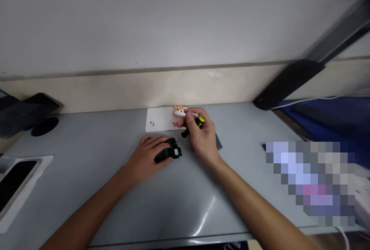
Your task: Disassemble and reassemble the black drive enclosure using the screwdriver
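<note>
Near the middle of the grey table [121, 203], my left hand [148, 155] is wrapped round a small black device [174, 152] with a green part and a white label. My right hand [202, 134] grips a black screwdriver [185, 132] with a yellow end cap. Its thin shaft points down and left at the device; whether the tip touches it cannot be made out. Behind the hands lies a white sheet [158, 115] with several tiny dark pieces [152, 123] on its left part. An orange and white animal-faced item [179, 111] rests on the sheet beyond my right fingers.
A dark flat object [219, 143] is partly hidden behind my right hand. A phone-like device [15, 178] lies on white paper at the left, below a dark stand [44, 126]. At the right are a black cylinder [285, 82] by the wall and a blurred-out item [306, 180].
</note>
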Demonstrator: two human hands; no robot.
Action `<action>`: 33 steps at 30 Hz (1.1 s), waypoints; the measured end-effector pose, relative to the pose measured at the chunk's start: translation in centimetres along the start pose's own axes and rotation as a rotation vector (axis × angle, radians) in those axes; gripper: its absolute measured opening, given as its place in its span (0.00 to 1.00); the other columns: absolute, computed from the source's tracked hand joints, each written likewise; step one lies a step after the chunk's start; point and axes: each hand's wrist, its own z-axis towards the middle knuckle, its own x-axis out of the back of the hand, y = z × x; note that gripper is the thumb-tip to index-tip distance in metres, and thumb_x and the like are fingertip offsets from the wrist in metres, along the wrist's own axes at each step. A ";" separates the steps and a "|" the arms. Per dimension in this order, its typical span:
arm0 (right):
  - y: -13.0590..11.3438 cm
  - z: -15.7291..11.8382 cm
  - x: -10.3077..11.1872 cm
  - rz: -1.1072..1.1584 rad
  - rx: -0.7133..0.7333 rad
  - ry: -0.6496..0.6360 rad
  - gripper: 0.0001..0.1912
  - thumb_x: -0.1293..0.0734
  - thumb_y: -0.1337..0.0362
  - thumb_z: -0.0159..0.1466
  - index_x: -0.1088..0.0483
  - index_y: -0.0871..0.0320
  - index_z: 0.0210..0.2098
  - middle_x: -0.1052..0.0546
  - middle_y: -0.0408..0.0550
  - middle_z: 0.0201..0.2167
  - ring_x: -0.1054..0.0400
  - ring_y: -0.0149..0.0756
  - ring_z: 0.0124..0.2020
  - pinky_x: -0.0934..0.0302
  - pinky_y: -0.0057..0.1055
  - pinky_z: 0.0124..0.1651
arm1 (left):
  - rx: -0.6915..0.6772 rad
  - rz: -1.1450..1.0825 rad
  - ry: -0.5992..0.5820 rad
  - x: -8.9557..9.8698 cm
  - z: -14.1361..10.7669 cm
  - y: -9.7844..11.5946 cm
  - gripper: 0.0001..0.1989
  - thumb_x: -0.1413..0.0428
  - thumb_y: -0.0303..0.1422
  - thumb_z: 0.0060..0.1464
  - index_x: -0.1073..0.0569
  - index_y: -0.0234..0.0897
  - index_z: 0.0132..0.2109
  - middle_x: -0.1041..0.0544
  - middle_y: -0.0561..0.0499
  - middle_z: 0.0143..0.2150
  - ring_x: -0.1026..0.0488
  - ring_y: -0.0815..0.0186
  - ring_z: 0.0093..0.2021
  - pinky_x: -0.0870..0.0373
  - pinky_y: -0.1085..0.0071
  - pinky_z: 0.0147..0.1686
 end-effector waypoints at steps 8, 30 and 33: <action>-1.0 0.0 -0.1 0.319 -0.192 -0.229 0.23 0.42 0.43 0.71 0.27 0.52 0.37 0.35 0.43 0.26 0.39 0.34 0.28 0.39 0.35 0.37 | 0.044 -0.038 0.012 -0.1 0.1 0.1 0.16 0.39 0.36 0.61 0.30 0.45 0.54 0.25 0.51 0.63 0.29 0.56 0.61 0.40 0.54 0.62; -0.6 0.4 0.7 0.157 -0.140 -0.278 0.13 0.34 0.51 0.70 0.38 0.51 0.36 0.30 0.41 0.29 0.34 0.34 0.33 0.38 0.37 0.44 | -0.013 -0.013 0.071 -0.3 -0.1 -0.1 0.11 0.40 0.37 0.62 0.25 0.45 0.51 0.26 0.51 0.63 0.29 0.58 0.61 0.40 0.55 0.62; -0.7 0.4 1.1 -0.158 0.030 -0.281 0.09 0.34 0.54 0.69 0.36 0.51 0.39 0.30 0.43 0.32 0.35 0.36 0.35 0.40 0.37 0.45 | -0.014 -0.016 0.063 -0.3 -0.2 -0.1 0.10 0.41 0.37 0.63 0.25 0.45 0.51 0.26 0.51 0.63 0.28 0.58 0.61 0.41 0.55 0.62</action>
